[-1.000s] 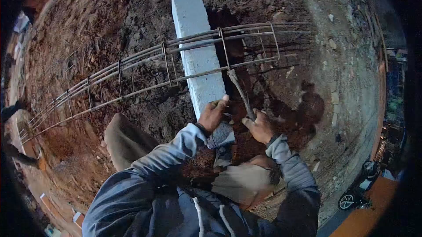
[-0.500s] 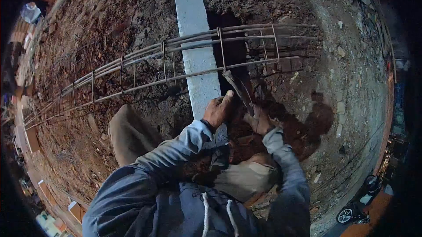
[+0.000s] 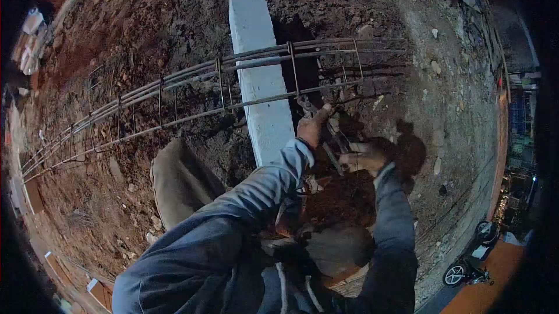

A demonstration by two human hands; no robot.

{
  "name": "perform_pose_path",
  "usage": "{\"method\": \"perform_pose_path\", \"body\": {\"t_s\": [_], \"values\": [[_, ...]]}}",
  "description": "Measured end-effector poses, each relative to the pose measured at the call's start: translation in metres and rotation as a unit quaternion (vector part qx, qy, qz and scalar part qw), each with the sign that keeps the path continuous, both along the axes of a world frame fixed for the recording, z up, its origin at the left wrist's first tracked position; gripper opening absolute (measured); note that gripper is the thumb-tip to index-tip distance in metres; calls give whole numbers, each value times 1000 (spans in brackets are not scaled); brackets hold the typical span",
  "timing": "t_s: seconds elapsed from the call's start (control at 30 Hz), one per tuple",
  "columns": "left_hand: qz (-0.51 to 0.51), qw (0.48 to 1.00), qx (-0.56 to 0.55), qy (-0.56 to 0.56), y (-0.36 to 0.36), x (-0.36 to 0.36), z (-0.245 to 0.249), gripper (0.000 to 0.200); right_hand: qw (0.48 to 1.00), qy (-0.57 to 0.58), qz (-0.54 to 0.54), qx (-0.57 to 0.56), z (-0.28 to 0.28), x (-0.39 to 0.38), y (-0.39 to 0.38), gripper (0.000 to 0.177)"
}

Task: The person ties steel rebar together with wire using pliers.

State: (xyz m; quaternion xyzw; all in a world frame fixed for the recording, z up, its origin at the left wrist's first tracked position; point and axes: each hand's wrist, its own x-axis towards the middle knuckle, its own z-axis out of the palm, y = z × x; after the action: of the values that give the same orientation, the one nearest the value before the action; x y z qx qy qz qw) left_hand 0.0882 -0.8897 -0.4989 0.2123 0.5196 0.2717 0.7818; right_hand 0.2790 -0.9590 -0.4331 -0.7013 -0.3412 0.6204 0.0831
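Right hand (image 3: 362, 158) grips pincers (image 3: 333, 150), left hand (image 3: 311, 126) closed round their head at rebar cage (image 3: 256, 103), block (image 3: 256, 40) right edge; steadies bite, I reckon

Counts only, quick pass. 2 hands of mine: 1 left hand (image 3: 311, 125), 1 right hand (image 3: 364, 157). 1 tool (image 3: 330, 150). 1 rebar cage (image 3: 192, 90). Stirrups (image 3: 291, 66) on it: 6 I can count, far-left ones too small to tell. Long bars (image 3: 262, 100): 3 clear, poss. more hidden. 1 white block (image 3: 256, 58). 2 knees (image 3: 180, 180) of mine. 1 scooter (image 3: 466, 270). Loose stones (image 3: 437, 66): too many to count.
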Motion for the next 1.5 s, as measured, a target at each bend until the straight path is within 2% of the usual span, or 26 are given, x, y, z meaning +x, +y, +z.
{"method": "perform_pose_path", "body": {"t_s": [0.1,0.13,0.17,0.2,0.23,0.3,0.37,0.4,0.5,0.57,0.6,0.63,0.7,0.77,0.83,0.87,0.9,0.97,1.0,1.07,1.1,1.17,1.27,1.3,1.37,1.5], "values": [[46,992,67,98,-3,7,-12,69,974,-8,-145,176,-26,3,-27,56],[39,993,65,95,-3,15,-28,69,915,20,-261,306,-23,-7,-35,67],[55,989,58,128,-3,25,-48,72,914,15,-270,303,-25,-24,-45,67],[71,983,51,161,-6,31,-58,75,932,-256,-26,255,-10,-73,-43,67],[66,984,55,159,-6,33,-55,75,824,-490,226,173,0,-98,-40,66],[29,977,87,191,-1,29,-46,82,802,-518,199,219,-51,-80,-48,60],[34,970,88,224,2,27,-37,81,780,-542,174,261,-53,-82,-38,55],[38,963,83,255,1,30,-33,81,901,-397,-39,169,-20,-92,-19,42],[126,964,45,229,-16,37,-44,70,893,-312,-108,307,-90,-54,-42,31],[36,998,34,-32,-18,15,-66,69,980,-188,15,-64,-4,-77,-2,33],[44,989,-3,-140,-15,-13,0,60,997,37,21,-58,-14,-58,-5,34],[46,989,-4,-139,-15,-15,-8,60,997,38,23,-59,-8,-58,-3,34],[-1,960,-45,-277,-9,-18,-21,52,978,144,-36,-145,12,-62,6,44],[11,954,-70,-292,-4,-16,-15,48,976,145,-19,-159,11,-62,6,49],[28,939,-121,-320,1,-13,0,42,992,-28,-25,-123,19,-74,9,56],[28,946,-112,-303,0,-3,-23,60,945,-282,165,-9,25,-81,12,70],[27,945,-113,-305,1,8,-41,60,911,-378,157,39,34,-102,4,77],[68,983,-124,-116,5,25,-62,62,754,-575,217,232,21,-116,-26,61],[69,992,-108,-17,8,15,-22,60,751,-580,215,230,14,-113,-25,61],[86,981,-154,-86,12,10,13,59,661,-671,206,267,2,-107,-18,38],[107,963,-200,-148,14,10,19,58,659,-674,203,266,2,-106,-11,38],[101,966,-152,-183,11,28,-23,54,742,-628,185,144,-1,-104,4,22],[133,943,-180,-247,10,38,-51,52,758,-601,184,177,-10,-86,5,21],[23,991,-80,-101,8,25,-31,53,775,-577,182,184,-10,-83,5,26],[-86,995,26,50,6,3,8,55,801,-552,183,143,-6,-81,11,25],[-42,999,14,-30,1,-17,10,63,864,-475,163,31,0,-91,20,24]]}}
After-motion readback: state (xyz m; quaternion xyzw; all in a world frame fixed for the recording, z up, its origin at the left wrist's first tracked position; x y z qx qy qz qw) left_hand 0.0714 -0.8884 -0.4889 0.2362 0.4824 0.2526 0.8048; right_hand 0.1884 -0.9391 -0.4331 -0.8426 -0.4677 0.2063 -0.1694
